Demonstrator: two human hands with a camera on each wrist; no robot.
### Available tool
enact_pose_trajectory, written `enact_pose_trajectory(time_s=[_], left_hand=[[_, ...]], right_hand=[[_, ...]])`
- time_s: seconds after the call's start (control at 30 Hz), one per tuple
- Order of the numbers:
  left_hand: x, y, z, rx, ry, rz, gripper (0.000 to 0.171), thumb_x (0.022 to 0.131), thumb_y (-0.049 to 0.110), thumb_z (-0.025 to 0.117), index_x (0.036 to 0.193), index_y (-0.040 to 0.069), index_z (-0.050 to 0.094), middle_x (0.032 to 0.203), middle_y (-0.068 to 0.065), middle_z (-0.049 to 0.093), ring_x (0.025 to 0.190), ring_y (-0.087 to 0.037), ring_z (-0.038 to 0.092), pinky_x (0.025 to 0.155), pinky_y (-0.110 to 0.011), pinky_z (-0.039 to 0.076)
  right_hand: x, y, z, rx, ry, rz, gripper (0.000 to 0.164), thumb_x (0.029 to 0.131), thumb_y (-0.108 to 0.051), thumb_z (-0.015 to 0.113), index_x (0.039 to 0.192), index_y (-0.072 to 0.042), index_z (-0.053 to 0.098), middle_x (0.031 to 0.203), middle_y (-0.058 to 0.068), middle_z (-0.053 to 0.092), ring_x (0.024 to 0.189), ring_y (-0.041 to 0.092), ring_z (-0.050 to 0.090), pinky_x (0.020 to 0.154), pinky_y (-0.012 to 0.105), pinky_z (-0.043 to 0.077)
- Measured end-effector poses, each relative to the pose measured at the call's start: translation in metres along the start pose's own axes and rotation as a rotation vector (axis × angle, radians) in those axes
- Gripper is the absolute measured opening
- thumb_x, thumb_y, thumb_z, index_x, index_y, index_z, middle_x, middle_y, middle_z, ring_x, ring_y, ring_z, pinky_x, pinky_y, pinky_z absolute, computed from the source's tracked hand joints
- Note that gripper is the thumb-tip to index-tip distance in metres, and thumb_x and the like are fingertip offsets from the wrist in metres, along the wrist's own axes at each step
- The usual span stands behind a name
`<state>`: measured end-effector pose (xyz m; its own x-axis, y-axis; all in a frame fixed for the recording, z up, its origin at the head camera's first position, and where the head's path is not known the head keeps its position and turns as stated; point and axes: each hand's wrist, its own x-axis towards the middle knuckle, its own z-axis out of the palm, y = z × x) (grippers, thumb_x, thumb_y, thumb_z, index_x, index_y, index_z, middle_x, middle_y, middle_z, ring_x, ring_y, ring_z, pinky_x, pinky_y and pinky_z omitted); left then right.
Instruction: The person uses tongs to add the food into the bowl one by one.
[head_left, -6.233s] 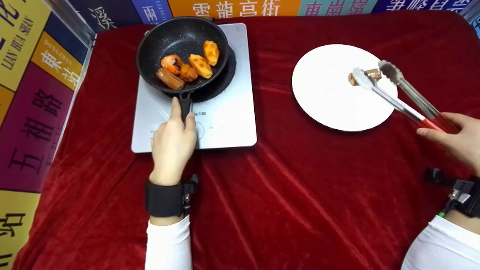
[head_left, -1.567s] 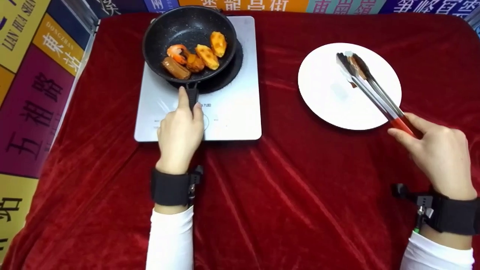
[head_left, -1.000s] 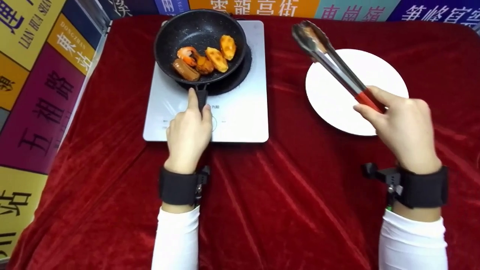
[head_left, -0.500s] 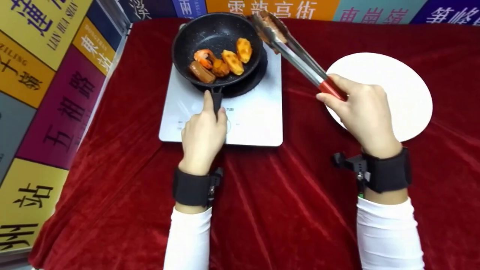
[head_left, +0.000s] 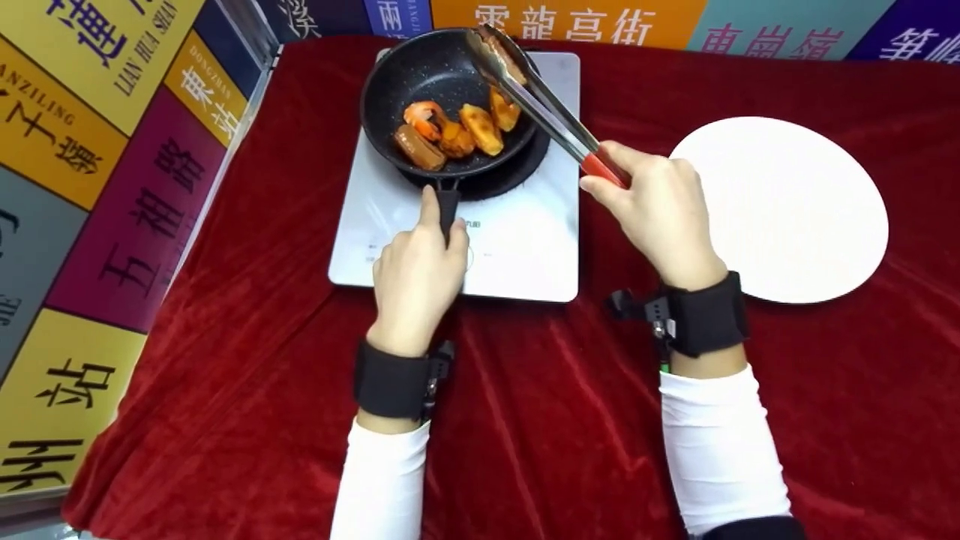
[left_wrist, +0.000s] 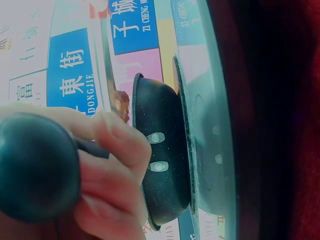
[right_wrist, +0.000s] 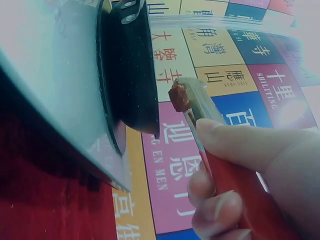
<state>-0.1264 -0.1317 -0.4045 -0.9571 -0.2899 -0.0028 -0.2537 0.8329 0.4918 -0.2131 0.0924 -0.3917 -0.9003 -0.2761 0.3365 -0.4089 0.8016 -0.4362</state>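
My left hand (head_left: pixel 420 270) grips the black handle (head_left: pixel 448 210) of a frying pan (head_left: pixel 397 82), index finger stretched along it. Inside the pan lie an orange-and-white curled shrimp (head_left: pixel 424 118), a glossy brown chunk (head_left: pixel 418 147), an orange-brown lump (head_left: pixel 455 139) and two browned yellow wedges (head_left: pixel 481 129). Red-handled metal tongs (head_left: pixel 551 124) are in my right hand (head_left: pixel 660 202), thumb and fingers wrapped round the grips. Between the tong tips a reddish-brown food piece (right_wrist: pixel 178 96) is pinched, above the pan's right rim. The left wrist view shows the pan's side (left_wrist: pixel 165 115) and this piece (left_wrist: pixel 120 104).
The pan is over a silver-white induction cooker (head_left: pixel 525 255). A round white plate (head_left: pixel 795 210) lies right of it, partly behind my right wrist. Dark red velvet cloth (head_left: pixel 525 420) covers the table; coloured sign panels (head_left: pixel 570 22) stand along the back and left.
The tongs have closed on the brown piece that lay on the plate, lifted it and carried it left to above the pan. My left hand has stayed on the handle.
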Motion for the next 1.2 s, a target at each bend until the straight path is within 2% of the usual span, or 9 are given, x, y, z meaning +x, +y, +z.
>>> enact_pose_trajectory(time_s=[0.23, 0.43, 0.87, 1.2], left_hand=[[-0.004, 0.001, 0.003, -0.005, 0.014, 0.018, 0.058, 0.094, 0.038, 0.041, 0.145, 0.012, 0.03, 0.069, -0.009, 0.065, 0.05, -0.024, 0.054, 0.046, -0.039, 0.04], [-0.007, 0.001, 0.004, -0.005, 0.021, 0.012, 0.058, 0.094, 0.037, 0.042, 0.145, 0.012, 0.031, 0.069, -0.009, 0.065, 0.05, -0.024, 0.054, 0.045, -0.038, 0.039], [-0.005, 0.001, 0.003, 0.012, 0.039, 0.014, 0.057, 0.094, 0.037, 0.042, 0.144, 0.012, 0.031, 0.07, -0.01, 0.065, 0.053, -0.026, 0.057, 0.047, -0.041, 0.041], [-0.003, 0.0, 0.002, 0.026, 0.053, 0.029, 0.057, 0.094, 0.037, 0.041, 0.144, 0.011, 0.032, 0.067, -0.01, 0.064, 0.05, -0.025, 0.055, 0.046, -0.04, 0.041]], right_hand=[[0.007, -0.002, 0.011, 0.004, 0.013, 0.029, 0.035, 0.083, -0.036, 0.067, 0.111, -0.015, 0.067, 0.081, 0.008, 0.068, 0.061, 0.027, 0.055, 0.057, 0.034, 0.033], [0.011, -0.005, 0.021, 0.028, 0.002, 0.004, 0.034, 0.083, -0.037, 0.066, 0.109, -0.016, 0.067, 0.082, 0.007, 0.067, 0.061, 0.025, 0.054, 0.055, 0.032, 0.035], [0.018, -0.002, 0.032, 0.05, -0.021, 0.032, 0.037, 0.083, -0.038, 0.067, 0.112, -0.016, 0.066, 0.088, 0.008, 0.068, 0.066, 0.027, 0.055, 0.059, 0.035, 0.038], [0.023, -0.003, 0.038, 0.034, -0.02, 0.03, 0.034, 0.083, -0.038, 0.066, 0.11, -0.017, 0.066, 0.084, 0.007, 0.067, 0.065, 0.027, 0.055, 0.061, 0.04, 0.041]])
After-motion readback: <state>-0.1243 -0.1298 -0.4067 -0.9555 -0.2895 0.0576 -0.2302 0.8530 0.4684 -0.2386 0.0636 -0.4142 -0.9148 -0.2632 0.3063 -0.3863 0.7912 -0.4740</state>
